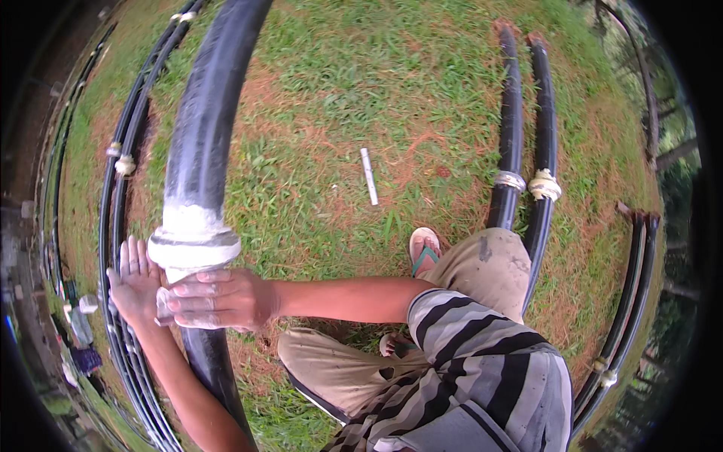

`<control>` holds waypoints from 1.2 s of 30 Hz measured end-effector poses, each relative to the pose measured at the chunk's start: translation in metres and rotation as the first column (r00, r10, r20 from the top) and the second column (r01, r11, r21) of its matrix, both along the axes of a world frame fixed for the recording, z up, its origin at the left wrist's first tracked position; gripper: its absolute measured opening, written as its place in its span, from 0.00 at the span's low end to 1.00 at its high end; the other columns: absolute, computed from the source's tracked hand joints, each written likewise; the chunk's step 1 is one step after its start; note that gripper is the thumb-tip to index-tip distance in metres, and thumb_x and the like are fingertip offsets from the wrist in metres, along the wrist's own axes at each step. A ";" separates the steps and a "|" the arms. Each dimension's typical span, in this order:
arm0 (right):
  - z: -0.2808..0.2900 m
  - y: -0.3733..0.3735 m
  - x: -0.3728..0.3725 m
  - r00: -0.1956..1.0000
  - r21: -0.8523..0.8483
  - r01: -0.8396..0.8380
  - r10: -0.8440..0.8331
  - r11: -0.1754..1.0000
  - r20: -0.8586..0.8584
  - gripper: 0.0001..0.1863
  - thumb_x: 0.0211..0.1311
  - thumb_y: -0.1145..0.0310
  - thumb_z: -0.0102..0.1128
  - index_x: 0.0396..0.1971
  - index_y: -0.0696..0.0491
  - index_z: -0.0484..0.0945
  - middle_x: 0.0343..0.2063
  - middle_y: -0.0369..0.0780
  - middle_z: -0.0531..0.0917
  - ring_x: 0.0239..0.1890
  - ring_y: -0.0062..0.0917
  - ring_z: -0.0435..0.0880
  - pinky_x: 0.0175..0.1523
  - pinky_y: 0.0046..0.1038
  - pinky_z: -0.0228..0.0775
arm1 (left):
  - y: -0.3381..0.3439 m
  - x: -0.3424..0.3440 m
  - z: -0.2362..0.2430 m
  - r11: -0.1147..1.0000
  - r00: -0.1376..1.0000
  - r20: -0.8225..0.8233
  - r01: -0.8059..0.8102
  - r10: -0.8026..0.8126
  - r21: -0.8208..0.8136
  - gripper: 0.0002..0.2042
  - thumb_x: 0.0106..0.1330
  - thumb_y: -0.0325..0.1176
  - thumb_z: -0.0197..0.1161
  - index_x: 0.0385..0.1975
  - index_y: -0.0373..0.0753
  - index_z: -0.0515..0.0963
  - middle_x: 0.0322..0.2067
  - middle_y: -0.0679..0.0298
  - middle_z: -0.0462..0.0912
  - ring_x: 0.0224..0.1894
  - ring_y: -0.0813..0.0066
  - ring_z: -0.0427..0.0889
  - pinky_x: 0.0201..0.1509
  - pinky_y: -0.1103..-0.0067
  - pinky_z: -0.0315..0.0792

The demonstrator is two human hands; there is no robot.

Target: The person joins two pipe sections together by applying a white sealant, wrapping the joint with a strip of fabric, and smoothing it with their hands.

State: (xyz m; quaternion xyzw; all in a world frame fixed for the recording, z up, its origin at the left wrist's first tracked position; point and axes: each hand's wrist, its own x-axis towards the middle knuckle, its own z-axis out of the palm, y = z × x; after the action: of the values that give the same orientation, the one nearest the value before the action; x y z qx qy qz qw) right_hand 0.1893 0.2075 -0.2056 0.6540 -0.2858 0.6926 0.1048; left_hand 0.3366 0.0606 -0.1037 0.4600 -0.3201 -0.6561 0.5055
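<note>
A thick black pipe (207,120) runs lengthwise on the left. Round it sits a bulging joint collar (194,245), smeared with white paste. Just below the collar, my right hand (226,297) lies across the pipe with bent fingers dusted white. A small pale flat piece (163,305) shows at its fingertips; its exact kind is unclear. My left hand (137,282) is on the pipe's far side, palm up and fingers spread, holding nothing. White residue marks its palm too.
A white stick-like tube (369,175) lies on the grass. Paired black pipes (510,105) with collars run beside my knee (493,264); more pipes (113,181) lie far left and others (629,301) far right. Bags and containers (83,343) sit at the left edge.
</note>
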 end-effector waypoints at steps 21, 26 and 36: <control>0.081 -0.002 0.012 0.922 0.354 0.246 -0.106 0.902 -0.372 0.19 0.60 0.78 0.53 0.51 0.65 0.82 0.50 0.50 0.86 0.57 0.40 0.84 0.65 0.43 0.72 | 0.026 -0.015 0.004 0.998 0.999 -0.036 -0.035 0.033 -0.053 0.31 0.83 0.52 0.30 0.68 0.29 0.62 0.62 0.49 0.76 0.63 0.60 0.75 0.67 0.65 0.67; 0.046 0.033 0.006 0.950 0.239 0.220 -0.152 0.946 -0.272 0.21 0.60 0.79 0.51 0.53 0.63 0.82 0.51 0.49 0.86 0.58 0.39 0.84 0.66 0.43 0.71 | 0.029 -0.015 0.011 0.995 0.994 -0.064 -0.094 0.092 -0.038 0.31 0.83 0.52 0.30 0.67 0.30 0.63 0.62 0.50 0.76 0.62 0.59 0.76 0.67 0.64 0.67; -0.014 0.031 -0.023 0.943 0.178 0.181 -0.119 0.967 -0.310 0.25 0.78 0.57 0.42 0.51 0.62 0.83 0.46 0.48 0.87 0.54 0.43 0.86 0.62 0.49 0.74 | 0.022 -0.022 0.003 0.993 0.995 -0.011 -0.102 0.101 -0.053 0.30 0.83 0.52 0.30 0.65 0.31 0.66 0.57 0.49 0.80 0.58 0.60 0.78 0.63 0.64 0.71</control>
State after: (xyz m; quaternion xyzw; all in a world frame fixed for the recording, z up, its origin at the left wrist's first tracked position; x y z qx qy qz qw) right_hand 0.1664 0.2388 -0.2199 0.7339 -0.3853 0.5436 0.1317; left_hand 0.3148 0.0830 -0.1007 0.4593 -0.3117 -0.6225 0.5516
